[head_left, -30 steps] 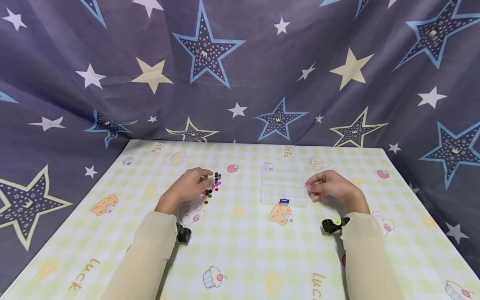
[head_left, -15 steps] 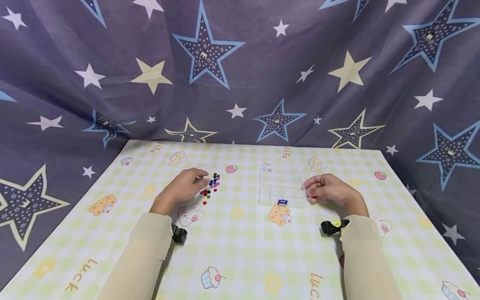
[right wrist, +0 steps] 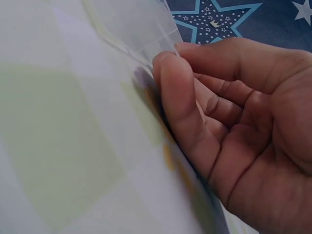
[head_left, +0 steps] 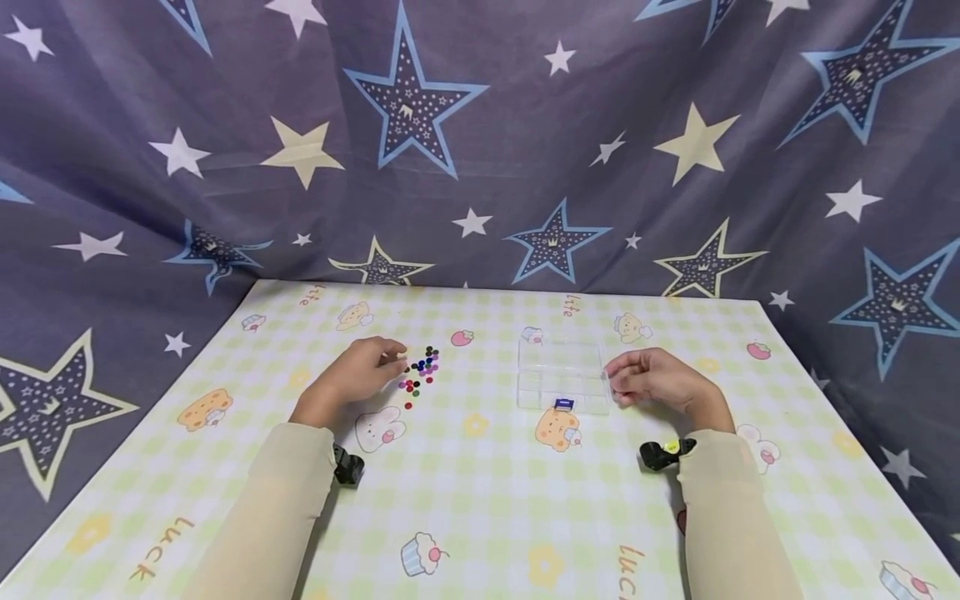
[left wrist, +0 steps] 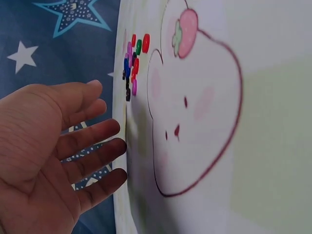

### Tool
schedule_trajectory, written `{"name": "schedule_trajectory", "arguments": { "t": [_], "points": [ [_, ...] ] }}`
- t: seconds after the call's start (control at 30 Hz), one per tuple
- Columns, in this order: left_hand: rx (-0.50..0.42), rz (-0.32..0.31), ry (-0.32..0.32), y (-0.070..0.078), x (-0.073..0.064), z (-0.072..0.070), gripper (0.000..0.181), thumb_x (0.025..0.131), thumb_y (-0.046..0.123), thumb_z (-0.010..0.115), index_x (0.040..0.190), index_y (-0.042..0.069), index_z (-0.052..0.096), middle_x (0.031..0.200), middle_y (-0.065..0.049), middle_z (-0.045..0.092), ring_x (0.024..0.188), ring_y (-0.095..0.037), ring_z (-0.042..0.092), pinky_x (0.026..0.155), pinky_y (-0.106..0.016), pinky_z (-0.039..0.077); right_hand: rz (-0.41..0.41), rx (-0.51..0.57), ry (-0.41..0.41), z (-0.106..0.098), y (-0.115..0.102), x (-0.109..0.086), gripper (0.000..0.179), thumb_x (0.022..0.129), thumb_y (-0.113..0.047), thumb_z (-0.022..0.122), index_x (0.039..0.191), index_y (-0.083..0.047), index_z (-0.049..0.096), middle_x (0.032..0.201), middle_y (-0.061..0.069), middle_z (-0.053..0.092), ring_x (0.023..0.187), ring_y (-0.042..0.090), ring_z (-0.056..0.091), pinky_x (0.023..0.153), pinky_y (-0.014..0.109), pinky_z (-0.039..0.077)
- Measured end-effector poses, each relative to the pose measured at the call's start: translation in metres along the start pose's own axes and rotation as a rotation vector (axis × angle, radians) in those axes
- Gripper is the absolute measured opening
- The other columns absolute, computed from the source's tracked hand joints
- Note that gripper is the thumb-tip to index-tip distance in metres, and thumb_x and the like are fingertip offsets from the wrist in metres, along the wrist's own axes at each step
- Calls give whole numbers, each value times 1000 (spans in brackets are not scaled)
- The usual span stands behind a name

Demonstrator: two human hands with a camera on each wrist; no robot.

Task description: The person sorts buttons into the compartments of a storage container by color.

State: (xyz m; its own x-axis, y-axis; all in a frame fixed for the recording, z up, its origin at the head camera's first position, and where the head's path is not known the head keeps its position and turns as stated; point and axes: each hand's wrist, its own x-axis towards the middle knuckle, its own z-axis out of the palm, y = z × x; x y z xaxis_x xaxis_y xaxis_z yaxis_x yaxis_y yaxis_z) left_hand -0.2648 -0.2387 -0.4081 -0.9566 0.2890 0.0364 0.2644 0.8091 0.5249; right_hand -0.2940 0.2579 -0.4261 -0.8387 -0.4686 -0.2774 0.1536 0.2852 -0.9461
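Note:
My left hand point(head_left: 356, 373) hovers beside a loose cluster of small round buttons point(head_left: 416, 384) in red, green, blue, purple and black. Its fingers are spread and relaxed in the left wrist view, with nothing between them; several buttons point(left wrist: 146, 43) lie beyond the fingertips. Right of the cluster lies a clear plastic box point(head_left: 529, 392) with dividers and a small blue label point(head_left: 564, 405) at its front. My right hand point(head_left: 660, 382) is at the box's right edge. The right wrist view shows thumb and index finger pinching that edge, the other fingers curled in behind.
A pale green checked cloth point(head_left: 480, 492) with cartoon prints covers the table. Behind it hangs a dark curtain point(head_left: 517, 158) with stars. A black wrist camera point(head_left: 348, 465) sits at the left cuff, another camera point(head_left: 662, 454) at the right.
My left hand has drawn back to the left, away from the buttons, uncovering more of them; several dark and blue ones now lie near its fingertips. My right hand stays at the box.

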Motion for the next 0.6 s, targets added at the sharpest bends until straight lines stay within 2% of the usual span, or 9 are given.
{"name": "schedule_trajectory", "arguments": {
  "t": [0.17, 0.3, 0.47, 0.6],
  "points": [
    [27, -10, -6, -2, 1, -2, 22, 100, 12, 63, 117, -1, 71, 108, -14, 71, 101, -30, 65, 93, -49, 50, -2, 0, 4, 1, -1, -1, 34, 97, 4, 64, 128, 14, 54, 96, 13, 69, 80, 22, 67, 75, 34, 59],
    [41, 3, 3, -4, 2, -1, 9, 99, 9, 65, 102, 5, 73, 94, -7, 69, 86, -21, 60, 84, -43, 49, 1, 2, 8, 2, -2, -1, 34, 96, 5, 64, 127, 14, 55, 96, 14, 69, 81, 23, 67, 75, 35, 59],
    [52, 37, -2, -5, 6, 1, 6, 98, 8, 67, 96, 7, 73, 88, -3, 68, 80, -18, 58, 78, -39, 48, -4, 5, 7, 2, -2, -2, 35, 95, 6, 64, 127, 15, 54, 96, 14, 69, 81, 22, 68, 75, 34, 59],
    [63, 12, -17, -4, 9, 4, 8, 98, 8, 66, 92, 9, 71, 82, -2, 65, 75, -18, 55, 75, -37, 46, -4, 2, 15, 2, -2, -1, 34, 96, 6, 63, 127, 15, 55, 96, 13, 69, 81, 22, 67, 75, 34, 59]
  ]
}}
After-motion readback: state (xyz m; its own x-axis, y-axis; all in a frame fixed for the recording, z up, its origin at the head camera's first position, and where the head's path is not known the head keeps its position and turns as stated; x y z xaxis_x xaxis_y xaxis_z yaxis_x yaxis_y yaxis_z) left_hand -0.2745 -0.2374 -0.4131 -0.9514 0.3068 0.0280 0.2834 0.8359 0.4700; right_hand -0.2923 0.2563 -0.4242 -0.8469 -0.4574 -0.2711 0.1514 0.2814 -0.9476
